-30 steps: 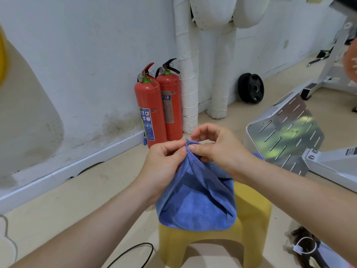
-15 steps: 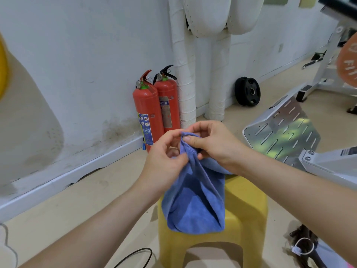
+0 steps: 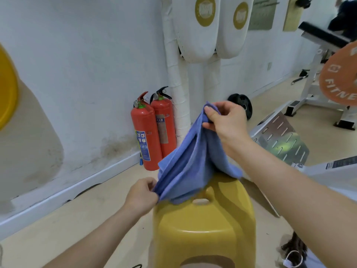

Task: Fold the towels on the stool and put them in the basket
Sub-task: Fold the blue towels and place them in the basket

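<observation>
The blue towel [image 3: 193,161] hung creased lengthwise on a diagonal above the far edge of the stool [image 3: 204,225] seat. Its upper corner was pinched by the right hand [image 3: 226,120], and its lower end by the left hand [image 3: 143,192] just beside the seat's far left corner. The yellow plastic stool stood upright, a slot handle showing in its seat.

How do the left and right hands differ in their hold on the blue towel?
The right hand is raised above the yellow plastic stool, pinching the blue towel at its top corner; the left hand is down by the stool's left edge, gripping the towel's lower edge. Both hold it stretched between them.
</observation>
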A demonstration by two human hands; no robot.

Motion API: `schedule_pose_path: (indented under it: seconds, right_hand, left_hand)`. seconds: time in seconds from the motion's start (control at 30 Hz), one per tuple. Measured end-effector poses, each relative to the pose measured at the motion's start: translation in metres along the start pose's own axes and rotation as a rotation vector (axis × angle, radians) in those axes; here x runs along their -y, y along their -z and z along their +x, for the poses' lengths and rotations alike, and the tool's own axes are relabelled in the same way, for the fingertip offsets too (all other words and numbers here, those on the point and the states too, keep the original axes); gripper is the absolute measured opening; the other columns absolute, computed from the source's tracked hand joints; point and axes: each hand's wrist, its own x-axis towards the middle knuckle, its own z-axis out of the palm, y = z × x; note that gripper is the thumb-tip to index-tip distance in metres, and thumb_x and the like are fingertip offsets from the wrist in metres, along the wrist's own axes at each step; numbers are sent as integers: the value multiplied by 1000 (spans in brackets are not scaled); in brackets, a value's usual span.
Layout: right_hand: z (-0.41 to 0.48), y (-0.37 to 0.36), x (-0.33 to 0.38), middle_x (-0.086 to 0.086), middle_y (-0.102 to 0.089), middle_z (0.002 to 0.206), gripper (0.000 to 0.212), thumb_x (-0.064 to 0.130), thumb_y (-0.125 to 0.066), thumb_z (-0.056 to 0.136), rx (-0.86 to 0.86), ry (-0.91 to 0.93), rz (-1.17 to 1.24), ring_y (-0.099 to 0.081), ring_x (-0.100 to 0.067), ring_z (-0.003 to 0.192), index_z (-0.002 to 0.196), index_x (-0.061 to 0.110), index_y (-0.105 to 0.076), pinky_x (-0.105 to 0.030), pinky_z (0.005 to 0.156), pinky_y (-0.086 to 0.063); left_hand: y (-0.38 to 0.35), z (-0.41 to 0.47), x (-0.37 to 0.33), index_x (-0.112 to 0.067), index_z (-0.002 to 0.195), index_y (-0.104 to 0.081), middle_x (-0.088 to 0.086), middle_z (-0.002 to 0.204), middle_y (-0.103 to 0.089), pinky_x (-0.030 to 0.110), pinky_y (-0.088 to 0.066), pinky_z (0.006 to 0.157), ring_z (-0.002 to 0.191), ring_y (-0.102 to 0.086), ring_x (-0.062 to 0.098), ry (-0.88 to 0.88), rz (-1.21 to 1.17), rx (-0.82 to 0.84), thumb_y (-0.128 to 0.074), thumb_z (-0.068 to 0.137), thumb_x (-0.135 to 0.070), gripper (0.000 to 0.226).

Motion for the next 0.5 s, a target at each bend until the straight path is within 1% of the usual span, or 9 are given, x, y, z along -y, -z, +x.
schedule_pose_path:
  seconds: [0.03,0.1,0.17,0.23,0.3,0.37,0.43,0.5]
  right_hand:
    - [6,7,4,-2,-60,77,8,8,-63,90,-62,22,0,-60,-7,65,83,11,-61,-15,54,-52]
    - [15,17,6,0,-59,77,13,12,-63,89,-163,74,-55,-57,-10,68,78,18,-60,-17,54,-50]
    - [21,24,5,6,-58,73,16,16,-65,87,-228,178,-183,-54,-11,69,76,25,-57,-22,61,-48]
    - [24,29,10,14,-57,72,18,18,-65,85,-243,280,-264,-53,-7,70,75,29,-54,-20,69,-43]
    - [28,34,20,16,-55,73,13,18,-64,85,-258,361,-295,-52,0,69,78,26,-55,-16,71,-42]
    - [29,37,36,16,-52,73,8,18,-63,86,-267,454,-301,-50,8,65,84,22,-56,-9,69,-39]
    - [23,35,53,14,-47,71,15,18,-59,88,-217,524,-278,-46,11,58,80,27,-50,-5,64,-35]
    - [17,34,69,12,-42,69,23,19,-56,90,-173,560,-285,-43,9,55,76,31,-44,-7,62,-34]
  left_hand:
    - [12,5,-2,-15,56,-52,-5,49,-48,27,-30,51,54,-42,21,51,-57,-59,-53,62,-1,16]
    - [41,14,-13,-18,59,-54,-1,54,-52,25,-29,50,52,-47,21,90,-195,-193,-53,73,0,23]
    - [72,17,-33,-17,67,-53,5,63,-55,19,-32,44,45,-51,17,56,-358,-298,-49,80,2,23]
    - [99,15,-54,-16,71,-51,7,65,-56,16,-37,40,38,-50,11,-20,-528,-381,-47,82,6,25]
    - [119,10,-73,-17,73,-52,6,67,-54,14,-35,38,35,-46,8,-88,-686,-428,-45,82,8,27]
    - [134,5,-89,-18,73,-52,5,66,-49,12,-27,35,32,-41,7,-121,-827,-435,-42,83,9,30]
    - [148,-1,-99,-19,73,-51,3,65,-46,11,-21,33,30,-35,5,-134,-878,-425,-40,83,8,31]
    - [162,-10,-107,-21,72,-50,0,62,-42,10,-16,35,29,-29,3,-156,-861,-438,-39,82,6,31]
